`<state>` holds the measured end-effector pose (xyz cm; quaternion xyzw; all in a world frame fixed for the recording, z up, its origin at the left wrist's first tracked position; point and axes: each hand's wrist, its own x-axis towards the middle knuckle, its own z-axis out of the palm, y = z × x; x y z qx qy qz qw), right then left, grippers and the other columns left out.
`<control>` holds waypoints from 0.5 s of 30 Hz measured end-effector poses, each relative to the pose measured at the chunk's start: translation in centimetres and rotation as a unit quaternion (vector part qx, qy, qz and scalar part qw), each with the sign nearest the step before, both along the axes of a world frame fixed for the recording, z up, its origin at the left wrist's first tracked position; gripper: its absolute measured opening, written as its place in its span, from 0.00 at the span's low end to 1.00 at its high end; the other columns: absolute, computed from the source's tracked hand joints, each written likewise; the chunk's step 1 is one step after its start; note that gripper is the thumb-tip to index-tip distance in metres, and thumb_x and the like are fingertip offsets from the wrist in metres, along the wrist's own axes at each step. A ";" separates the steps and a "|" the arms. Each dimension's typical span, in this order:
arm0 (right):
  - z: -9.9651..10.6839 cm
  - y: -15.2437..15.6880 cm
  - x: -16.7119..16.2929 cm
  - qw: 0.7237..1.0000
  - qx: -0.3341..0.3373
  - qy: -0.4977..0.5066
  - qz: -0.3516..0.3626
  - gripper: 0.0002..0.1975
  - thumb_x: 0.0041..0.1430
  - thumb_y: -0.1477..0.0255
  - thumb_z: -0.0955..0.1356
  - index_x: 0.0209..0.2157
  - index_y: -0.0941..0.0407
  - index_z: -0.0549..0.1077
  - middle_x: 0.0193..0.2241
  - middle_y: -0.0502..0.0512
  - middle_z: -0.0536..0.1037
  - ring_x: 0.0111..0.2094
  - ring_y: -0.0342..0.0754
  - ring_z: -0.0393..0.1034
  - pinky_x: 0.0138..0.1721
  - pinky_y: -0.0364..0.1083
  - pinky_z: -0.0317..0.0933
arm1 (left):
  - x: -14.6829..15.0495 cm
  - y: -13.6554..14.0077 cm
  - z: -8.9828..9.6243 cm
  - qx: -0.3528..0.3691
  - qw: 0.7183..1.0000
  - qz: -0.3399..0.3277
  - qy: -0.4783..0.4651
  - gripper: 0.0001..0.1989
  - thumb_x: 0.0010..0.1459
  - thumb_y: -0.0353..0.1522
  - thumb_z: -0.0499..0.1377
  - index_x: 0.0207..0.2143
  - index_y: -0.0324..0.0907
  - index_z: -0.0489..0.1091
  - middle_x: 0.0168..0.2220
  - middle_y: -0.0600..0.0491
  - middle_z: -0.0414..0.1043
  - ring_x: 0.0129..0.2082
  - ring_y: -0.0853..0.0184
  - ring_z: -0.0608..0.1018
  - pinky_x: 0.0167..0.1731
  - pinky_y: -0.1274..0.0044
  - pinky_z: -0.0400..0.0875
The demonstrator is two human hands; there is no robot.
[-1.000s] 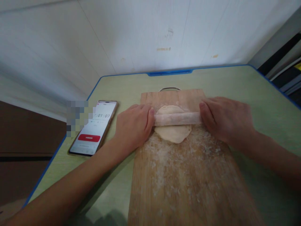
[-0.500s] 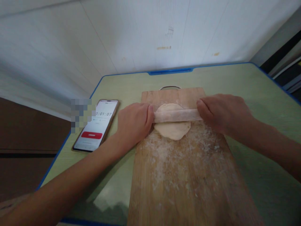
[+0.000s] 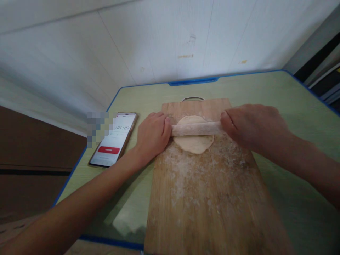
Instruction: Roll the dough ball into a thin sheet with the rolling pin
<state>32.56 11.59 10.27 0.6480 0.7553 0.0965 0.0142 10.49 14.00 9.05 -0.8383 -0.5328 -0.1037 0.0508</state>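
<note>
A floury rolling pin [image 3: 196,129] lies across a flat round of dough [image 3: 194,144], which shows above and below it. Around the pin's left end, my left hand [image 3: 154,132] is closed. My right hand [image 3: 251,125] grips the other end, its thumb toward the dough. Both pin ends are hidden inside the fists. Under the dough is a wooden cutting board [image 3: 212,212], dusted with flour and dough crumbs, its metal handle [image 3: 193,98] at the far edge.
A phone [image 3: 114,140] with a running timer lies left of the board on the pale green table [image 3: 255,88], which has a blue edge. A white panelled wall [image 3: 170,39] rises behind the table. Dark items [image 3: 328,83] stand beyond its right side.
The rolling pin has shifted very slightly on the dough, with both hands still gripping it. The camera view has turned a little, so the phone and the table's left edge appear further right.
</note>
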 end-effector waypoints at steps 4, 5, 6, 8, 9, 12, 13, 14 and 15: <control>-1.1 -0.2 0.3 0.999 0.034 0.040 -0.006 0.25 0.63 0.68 0.50 0.25 0.57 0.73 0.24 0.63 0.75 0.23 0.52 0.65 0.21 0.48 0.42 | 0.2 -0.2 0.5 -0.003 0.999 0.018 0.045 0.23 0.64 0.34 0.37 0.28 0.42 0.68 0.28 0.46 0.73 0.30 0.61 0.74 0.31 0.71 0.65; -1.1 -0.2 0.3 0.998 0.039 0.051 -0.005 0.24 0.63 0.68 0.50 0.25 0.57 0.72 0.25 0.63 0.75 0.23 0.52 0.66 0.22 0.48 0.42 | 0.2 -0.2 0.5 -0.003 0.998 0.022 0.051 0.23 0.65 0.34 0.37 0.28 0.42 0.69 0.28 0.47 0.73 0.30 0.61 0.74 0.30 0.71 0.64; -1.1 -0.2 0.3 0.997 0.040 0.060 -0.002 0.24 0.63 0.68 0.51 0.26 0.56 0.72 0.26 0.63 0.75 0.24 0.51 0.66 0.22 0.48 0.42 | 0.2 -0.2 0.5 -0.003 0.998 0.027 0.054 0.23 0.65 0.34 0.37 0.28 0.42 0.69 0.28 0.47 0.74 0.29 0.61 0.74 0.29 0.71 0.64; -0.8 -0.1 0.1 0.998 0.027 0.063 0.006 0.22 0.63 0.69 0.51 0.26 0.56 0.71 0.27 0.62 0.75 0.25 0.51 0.67 0.22 0.48 0.43 | 0.1 -0.2 0.4 -0.004 0.998 0.038 0.056 0.23 0.65 0.34 0.37 0.28 0.42 0.69 0.28 0.47 0.74 0.29 0.61 0.74 0.28 0.72 0.63; -0.7 -0.1 0.1 0.998 0.018 0.060 0.010 0.22 0.63 0.69 0.51 0.26 0.56 0.71 0.27 0.62 0.75 0.26 0.51 0.67 0.23 0.48 0.43 | 0.1 -0.2 0.3 -0.005 0.997 0.043 0.057 0.23 0.65 0.34 0.37 0.27 0.42 0.69 0.28 0.47 0.74 0.29 0.62 0.75 0.28 0.72 0.63; -0.7 -0.2 0.2 0.998 0.011 0.067 0.009 0.21 0.62 0.69 0.51 0.27 0.56 0.70 0.27 0.61 0.74 0.27 0.51 0.67 0.24 0.49 0.44 | 0.1 0.0 0.4 0.006 0.997 0.040 0.067 0.23 0.65 0.34 0.37 0.27 0.42 0.69 0.29 0.46 0.75 0.29 0.61 0.75 0.27 0.72 0.62; -0.8 -0.1 0.3 0.997 0.016 0.074 0.007 0.20 0.63 0.70 0.51 0.27 0.56 0.69 0.27 0.61 0.74 0.27 0.51 0.67 0.24 0.49 0.45 | 0.2 0.0 0.4 0.012 0.997 0.035 0.072 0.24 0.65 0.34 0.37 0.27 0.42 0.69 0.30 0.46 0.76 0.29 0.60 0.75 0.27 0.71 0.62; -1.0 -0.1 0.5 0.996 0.023 0.081 0.004 0.20 0.62 0.70 0.51 0.27 0.56 0.69 0.27 0.61 0.74 0.27 0.51 0.66 0.24 0.49 0.45 | 0.2 0.0 0.5 0.018 0.997 0.029 0.076 0.24 0.65 0.35 0.37 0.28 0.42 0.70 0.30 0.45 0.76 0.29 0.60 0.75 0.27 0.71 0.62; -1.1 -0.1 0.6 0.996 0.030 0.085 0.004 0.20 0.62 0.70 0.51 0.27 0.55 0.69 0.27 0.60 0.74 0.27 0.51 0.66 0.25 0.49 0.46 | 0.2 -0.1 0.6 0.020 0.996 0.028 0.079 0.24 0.65 0.35 0.37 0.28 0.42 0.70 0.30 0.45 0.76 0.29 0.59 0.76 0.27 0.71 0.62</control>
